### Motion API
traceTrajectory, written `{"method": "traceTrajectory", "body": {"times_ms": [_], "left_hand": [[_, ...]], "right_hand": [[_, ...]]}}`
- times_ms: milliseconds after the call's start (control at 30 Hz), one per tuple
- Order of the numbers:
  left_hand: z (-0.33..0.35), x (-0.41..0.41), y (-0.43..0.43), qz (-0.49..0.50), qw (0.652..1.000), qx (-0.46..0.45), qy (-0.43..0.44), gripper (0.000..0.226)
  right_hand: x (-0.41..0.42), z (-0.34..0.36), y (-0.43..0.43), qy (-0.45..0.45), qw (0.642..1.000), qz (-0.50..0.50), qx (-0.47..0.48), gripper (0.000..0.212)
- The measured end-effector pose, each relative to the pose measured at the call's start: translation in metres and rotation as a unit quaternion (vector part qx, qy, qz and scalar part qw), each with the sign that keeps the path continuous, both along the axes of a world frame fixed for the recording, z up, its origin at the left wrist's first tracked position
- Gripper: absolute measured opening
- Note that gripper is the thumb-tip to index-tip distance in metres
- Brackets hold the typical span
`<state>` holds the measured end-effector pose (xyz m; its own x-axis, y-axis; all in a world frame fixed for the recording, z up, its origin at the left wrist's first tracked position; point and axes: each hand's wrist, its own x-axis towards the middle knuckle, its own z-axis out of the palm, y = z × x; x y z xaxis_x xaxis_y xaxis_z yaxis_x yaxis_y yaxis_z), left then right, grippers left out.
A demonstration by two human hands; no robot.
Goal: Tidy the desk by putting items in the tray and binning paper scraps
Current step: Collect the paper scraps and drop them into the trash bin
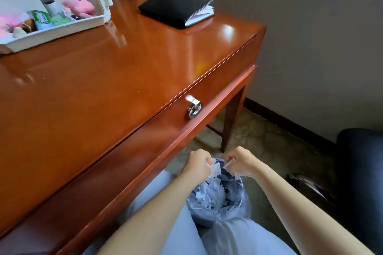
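Glossy wooden desk (103, 72) fills left side; beige wall and carpet at right. White tray (62, 34) at far left of desktop, small items inside. Black notebook (176, 7) near far right edge, wide bare desktop between them. Below desk's front edge, lined bin (196, 213) on floor, paper scraps (211, 189) inside. Left hand (198, 164) and right hand (240, 161) close together over bin's far rim, fingers curled, each pinching a white scrap. Dark chair (360, 172) at right, apart from bin.

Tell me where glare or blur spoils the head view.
Head view: glare streaks the desk beside the black notebook; the tray contents at the left edge are soft and washed out; the left hand and right hand, pinching paper scraps over the bin, are fairly sharp.
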<state>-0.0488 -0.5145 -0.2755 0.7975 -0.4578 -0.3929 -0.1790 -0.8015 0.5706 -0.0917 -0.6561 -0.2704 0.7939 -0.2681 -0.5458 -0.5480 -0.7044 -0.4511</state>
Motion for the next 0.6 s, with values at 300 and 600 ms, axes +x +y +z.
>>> {"method": "traceTrajectory", "body": {"times_ms": [300, 600], "left_hand": [[-0.047, 0.005, -0.011, -0.023, 0.998, 0.011, 0.060, 0.037], [-0.005, 0.000, 0.001, -0.105, 0.994, 0.016, 0.017, 0.030]], "right_hand": [[0.002, -0.043, -0.005, 0.026, 0.999, -0.023, -0.011, 0.030], [0.003, -0.006, 0.003, 0.027, 0.997, 0.034, -0.056, 0.022]]}}
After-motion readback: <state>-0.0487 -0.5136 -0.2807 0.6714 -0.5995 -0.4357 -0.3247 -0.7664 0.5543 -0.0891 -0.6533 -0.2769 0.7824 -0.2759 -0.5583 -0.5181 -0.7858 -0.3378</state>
